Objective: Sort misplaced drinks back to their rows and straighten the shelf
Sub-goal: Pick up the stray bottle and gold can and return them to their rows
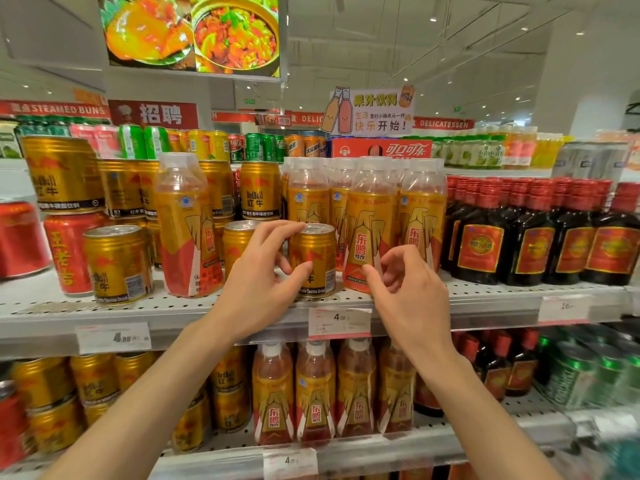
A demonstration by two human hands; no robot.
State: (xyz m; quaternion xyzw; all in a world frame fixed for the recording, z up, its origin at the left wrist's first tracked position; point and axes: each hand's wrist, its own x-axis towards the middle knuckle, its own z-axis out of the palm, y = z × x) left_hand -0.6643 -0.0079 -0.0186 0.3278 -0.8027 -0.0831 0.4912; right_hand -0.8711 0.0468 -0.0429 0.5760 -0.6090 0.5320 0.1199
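The left hand (263,268) holds a gold Red Bull can (313,259) at the front edge of the shelf (485,299), with the thumb on the can's front and the fingers curled over its top rim. This can stands in front of the row of Dongpeng bottles (370,220), so I judge it is misplaced and the step is to bring it back to the Red Bull cans (117,263) well to the left of this hand. The right hand (405,285) holds nothing; its fingers are loosely curled and the thumb is just beside the lower part of the front bottle, perhaps to steady it. To do this step well, the can should be lifted straight up first, so it does not knock the bottles just behind it. One Dongpeng bottle (187,223) also stands among the cans, to the left of the left hand, and probably needs to move as well. The shelf carries dark bottles with red caps (533,233) to the right of the right hand, and red cans (69,251) at the far left.
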